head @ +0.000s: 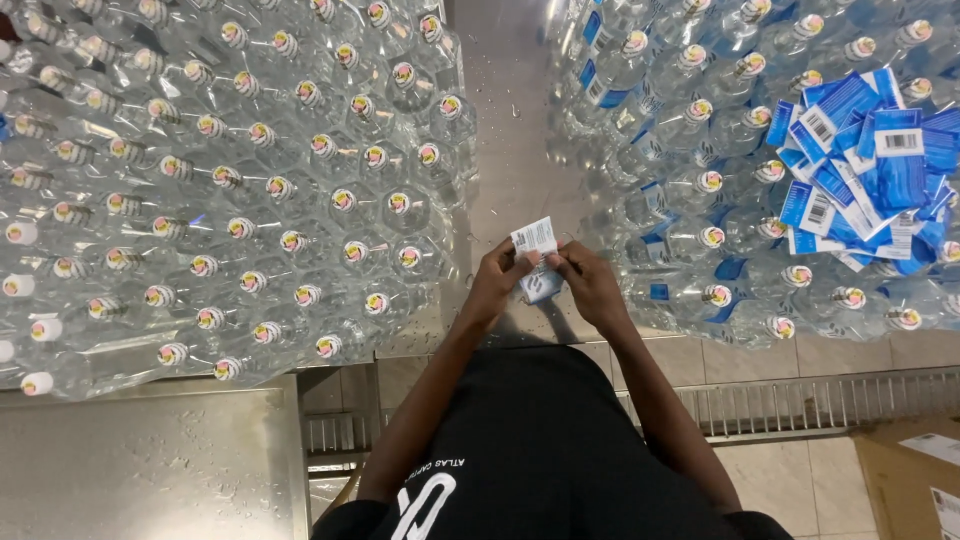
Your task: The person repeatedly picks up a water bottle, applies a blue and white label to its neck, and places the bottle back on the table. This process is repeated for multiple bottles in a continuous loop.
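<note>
My left hand (497,280) and my right hand (590,282) meet over the wet steel table, both pinching one small blue and white paper label (536,258) between their fingertips. To the left stands a dense block of clear unlabelled plastic bottles (250,190) with capped tops. To the right stands another block of clear bottles (700,180), many wearing blue labels. A loose heap of blue and white labels (870,170) lies on top of the right-hand bottles.
A bare strip of wet steel table (505,110) runs between the two bottle groups. A steel surface (150,470) lies at lower left, a metal floor grate (800,405) and tiled floor at lower right, a cardboard box (915,480) in the corner.
</note>
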